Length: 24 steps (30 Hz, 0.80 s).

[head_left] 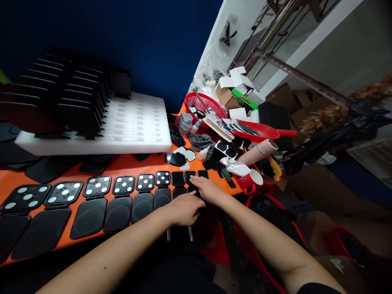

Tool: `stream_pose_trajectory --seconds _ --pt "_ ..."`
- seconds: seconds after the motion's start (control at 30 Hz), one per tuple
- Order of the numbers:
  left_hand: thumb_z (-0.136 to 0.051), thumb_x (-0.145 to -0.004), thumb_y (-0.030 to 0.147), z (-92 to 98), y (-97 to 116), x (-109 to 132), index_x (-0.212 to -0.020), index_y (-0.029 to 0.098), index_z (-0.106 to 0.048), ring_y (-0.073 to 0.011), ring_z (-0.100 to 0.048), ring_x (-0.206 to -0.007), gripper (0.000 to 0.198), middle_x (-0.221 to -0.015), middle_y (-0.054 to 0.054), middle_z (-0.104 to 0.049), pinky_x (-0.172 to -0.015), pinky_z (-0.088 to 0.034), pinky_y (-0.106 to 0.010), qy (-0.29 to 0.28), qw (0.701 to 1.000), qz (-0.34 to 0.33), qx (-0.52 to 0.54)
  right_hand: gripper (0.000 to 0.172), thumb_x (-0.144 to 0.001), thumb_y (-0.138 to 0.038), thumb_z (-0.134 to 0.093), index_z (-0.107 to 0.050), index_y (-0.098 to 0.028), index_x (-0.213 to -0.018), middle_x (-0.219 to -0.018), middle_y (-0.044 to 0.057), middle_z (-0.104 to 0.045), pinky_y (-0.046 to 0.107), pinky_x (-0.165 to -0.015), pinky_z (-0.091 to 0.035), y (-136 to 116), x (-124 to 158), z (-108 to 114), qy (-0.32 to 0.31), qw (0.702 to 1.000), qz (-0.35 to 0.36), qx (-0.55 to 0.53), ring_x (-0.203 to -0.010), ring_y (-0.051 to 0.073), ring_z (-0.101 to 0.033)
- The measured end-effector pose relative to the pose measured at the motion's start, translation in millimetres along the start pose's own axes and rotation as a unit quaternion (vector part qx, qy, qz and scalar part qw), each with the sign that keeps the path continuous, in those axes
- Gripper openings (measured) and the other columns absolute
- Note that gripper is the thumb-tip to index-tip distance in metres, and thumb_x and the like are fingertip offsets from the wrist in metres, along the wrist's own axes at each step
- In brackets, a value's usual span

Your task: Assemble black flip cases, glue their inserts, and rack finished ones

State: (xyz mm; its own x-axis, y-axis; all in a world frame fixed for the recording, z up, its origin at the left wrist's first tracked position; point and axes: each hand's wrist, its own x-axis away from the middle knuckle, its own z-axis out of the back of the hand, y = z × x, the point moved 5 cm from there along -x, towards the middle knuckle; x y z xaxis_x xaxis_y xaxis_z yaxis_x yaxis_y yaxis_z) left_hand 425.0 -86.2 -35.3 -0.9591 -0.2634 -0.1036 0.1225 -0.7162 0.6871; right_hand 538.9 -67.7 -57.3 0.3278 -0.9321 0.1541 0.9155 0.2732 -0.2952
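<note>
A row of hinged black cases lies opened out along the front of the orange table. Several upper halves, such as this dotted panel [97, 186], carry white round dots; those at the right end, like the plain black panel [178, 178], have none. My right hand [208, 190] reaches over the right end, its fingers stretched out onto a black upper panel [189, 175]. Just in front, my left hand [185, 209] is over the lower halves with its fingers curled closed; whatever they hold is hidden. A plain lower panel [162, 198] lies left of it.
Behind the row, a white foam block [137, 122] holds upright black panels [82, 98]. To the right are a red mug [250, 181], a pink bottle [259, 152], a red basket [211, 102], a grey cloth [200, 141] and a computer mouse [177, 159].
</note>
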Motion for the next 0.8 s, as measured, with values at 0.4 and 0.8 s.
stream_pose_trajectory --seconds 0.4,0.8 --pt "-0.058 -0.071 0.013 -11.1 -19 -14 -0.098 0.024 -0.062 -0.0248 -0.056 -0.108 0.030 -0.110 -0.004 -0.065 -0.094 -0.042 -0.037 -0.041 0.998 0.017 0.049 0.051 -0.083 -0.012 -0.045 -0.044 -0.011 -0.133 -0.142 0.014 -0.034 0.039 -0.109 -0.028 -6 -12 -8 -0.068 0.996 -0.018 0.045 -0.131 0.023 -0.034" --pt "-0.041 -0.088 0.030 4.8 -22 28 -0.123 0.021 -0.046 -0.0187 -0.062 -0.082 0.037 -0.092 -0.005 -0.066 -0.072 -0.048 -0.030 0.120 0.967 0.194 0.110 0.040 -0.091 -0.045 -0.035 -0.062 -0.017 -0.102 -0.084 0.006 -0.066 0.028 -0.062 -0.047 5 20 23 0.055 0.902 -0.189 -0.384 -0.067 0.015 -0.059"
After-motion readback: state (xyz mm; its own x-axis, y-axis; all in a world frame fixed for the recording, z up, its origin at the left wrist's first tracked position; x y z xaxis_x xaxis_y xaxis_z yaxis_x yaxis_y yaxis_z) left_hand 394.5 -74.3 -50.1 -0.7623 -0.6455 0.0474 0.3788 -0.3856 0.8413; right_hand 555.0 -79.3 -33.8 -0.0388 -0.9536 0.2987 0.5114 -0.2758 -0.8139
